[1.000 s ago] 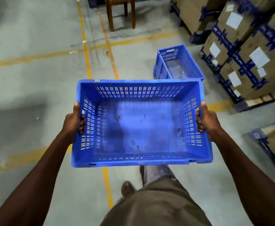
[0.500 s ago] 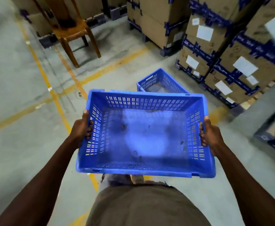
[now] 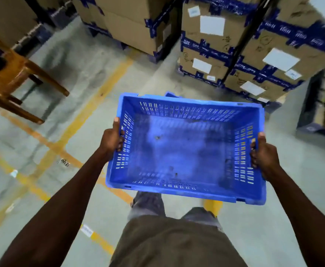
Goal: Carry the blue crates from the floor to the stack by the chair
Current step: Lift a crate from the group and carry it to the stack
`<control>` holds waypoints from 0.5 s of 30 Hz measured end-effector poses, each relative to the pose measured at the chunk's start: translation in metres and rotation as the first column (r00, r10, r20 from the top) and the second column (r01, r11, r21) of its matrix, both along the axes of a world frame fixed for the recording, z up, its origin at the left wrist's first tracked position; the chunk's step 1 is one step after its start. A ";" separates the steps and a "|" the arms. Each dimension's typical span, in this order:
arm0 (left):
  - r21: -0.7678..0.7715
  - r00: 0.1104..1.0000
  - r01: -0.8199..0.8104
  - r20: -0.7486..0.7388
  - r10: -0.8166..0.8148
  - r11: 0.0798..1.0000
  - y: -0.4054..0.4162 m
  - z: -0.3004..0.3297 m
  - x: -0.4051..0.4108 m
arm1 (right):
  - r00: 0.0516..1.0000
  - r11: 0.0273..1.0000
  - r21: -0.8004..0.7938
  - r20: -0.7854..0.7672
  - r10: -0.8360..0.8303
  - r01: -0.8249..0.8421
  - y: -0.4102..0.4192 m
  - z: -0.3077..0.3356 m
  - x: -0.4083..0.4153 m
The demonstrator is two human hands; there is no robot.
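I hold an empty blue slotted crate (image 3: 184, 149) level in front of my waist, above the floor. My left hand (image 3: 112, 138) grips its left wall and my right hand (image 3: 263, 155) grips its right wall, thumbs over the rim. Behind the crate's far rim only a blue corner of a second crate (image 3: 170, 94) on the floor shows; the rest is hidden. The wooden chair (image 3: 13, 74) stands at the left edge, its legs on the concrete.
Stacked cardboard boxes (image 3: 234, 45) with blue tape and white labels fill the back and right, on pallets. Yellow floor lines (image 3: 92, 105) cross the grey concrete. My legs and brown shorts (image 3: 175, 241) are below the crate.
The view has swung right and forward: the chair slid to the left edge, the boxes came closer, and the floor crate has almost vanished behind the carried one. Both grips are unchanged.
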State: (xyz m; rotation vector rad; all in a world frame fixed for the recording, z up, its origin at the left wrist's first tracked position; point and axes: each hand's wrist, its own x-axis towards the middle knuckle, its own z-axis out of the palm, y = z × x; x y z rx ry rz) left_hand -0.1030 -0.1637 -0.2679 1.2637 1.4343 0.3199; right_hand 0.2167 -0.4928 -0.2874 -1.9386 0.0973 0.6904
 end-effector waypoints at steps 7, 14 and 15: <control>-0.068 0.982 0.172 -0.068 -0.177 0.983 0.133 -0.067 0.112 | 0.980 0.976 -0.099 -0.022 -0.196 0.193 0.077 -0.049 0.039; -0.071 0.947 0.306 -0.080 -0.311 0.949 0.196 -0.157 0.218 | 0.950 0.944 -0.126 -0.035 -0.311 0.304 0.116 -0.137 0.094; -0.063 0.943 0.319 -0.084 -0.323 0.946 0.203 -0.170 0.229 | 0.947 0.941 -0.123 -0.038 -0.320 0.314 0.120 -0.150 0.101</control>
